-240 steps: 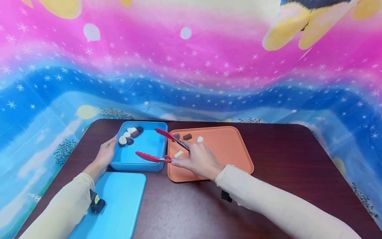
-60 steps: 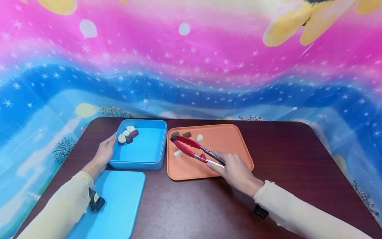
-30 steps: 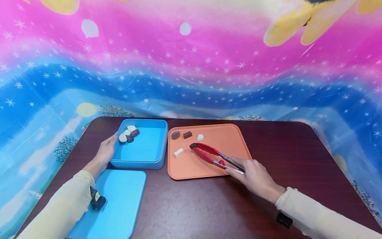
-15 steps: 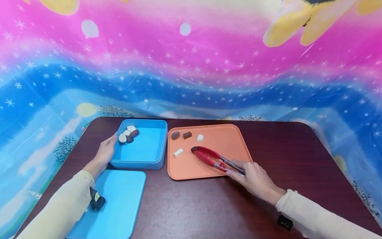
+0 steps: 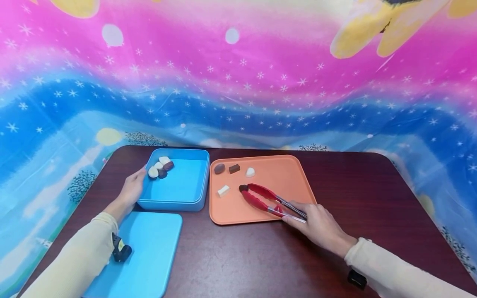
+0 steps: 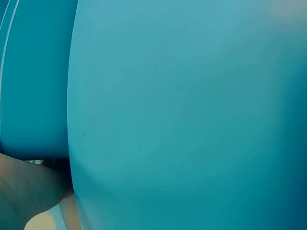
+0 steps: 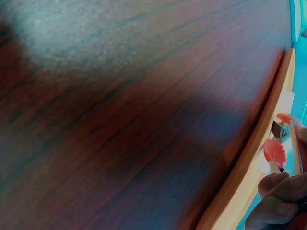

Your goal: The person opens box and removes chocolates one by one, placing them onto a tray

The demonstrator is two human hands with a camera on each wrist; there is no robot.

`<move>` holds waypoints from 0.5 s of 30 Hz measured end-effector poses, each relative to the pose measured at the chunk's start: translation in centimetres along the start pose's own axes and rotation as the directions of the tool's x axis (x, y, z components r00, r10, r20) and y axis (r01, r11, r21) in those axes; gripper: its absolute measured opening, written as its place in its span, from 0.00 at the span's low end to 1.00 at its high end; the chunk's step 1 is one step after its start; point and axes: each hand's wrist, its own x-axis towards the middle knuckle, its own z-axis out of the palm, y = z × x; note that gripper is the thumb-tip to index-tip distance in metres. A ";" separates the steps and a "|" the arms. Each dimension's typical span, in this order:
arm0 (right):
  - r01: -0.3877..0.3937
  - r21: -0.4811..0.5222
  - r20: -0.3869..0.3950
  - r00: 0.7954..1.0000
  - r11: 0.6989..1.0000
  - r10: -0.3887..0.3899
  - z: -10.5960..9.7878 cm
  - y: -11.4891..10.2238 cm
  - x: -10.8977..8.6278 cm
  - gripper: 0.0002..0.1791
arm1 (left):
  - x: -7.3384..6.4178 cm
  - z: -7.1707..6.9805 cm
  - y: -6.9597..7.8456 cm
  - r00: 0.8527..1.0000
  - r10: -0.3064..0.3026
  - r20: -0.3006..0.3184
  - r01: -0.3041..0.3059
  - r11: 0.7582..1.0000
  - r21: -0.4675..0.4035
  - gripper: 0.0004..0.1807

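Note:
In the head view my left hand (image 5: 132,190) rests against the left wall of a blue box (image 5: 175,204), fingertips near its rim. Inside the box, several white and dark chocolate pieces (image 5: 159,167) are clustered at the back left. My right hand (image 5: 320,225) grips red-tipped metal tongs (image 5: 273,203) over the orange tray (image 5: 257,219). A dark, rounded chocolate (image 5: 243,188) is right at the tongs' tips, low over the tray. Around it on the tray are a brown oval piece (image 5: 219,168), a brown block (image 5: 234,168), a white rounded piece (image 5: 250,172) and a white block (image 5: 223,191).
A flat blue lid (image 5: 149,244) lies in front of the box, under the left forearm. The dark wooden table (image 5: 223,256) runs back to a patterned cloth backdrop (image 5: 238,103). The box stands close beside the tray.
The tongs moved from over the box to the tray, and one dark chocolate left the box's cluster. Lately the tongs slid right with the dark chocolate at their tips. The left hand stays put.

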 end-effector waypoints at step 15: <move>0.058 0.066 -0.048 0.997 0.996 -0.055 -0.4 -0.8 0.2 0.41 | -0.2 0.1 0.2 1.000 0.004 -0.004 -0.004 1.000 0.012 0.34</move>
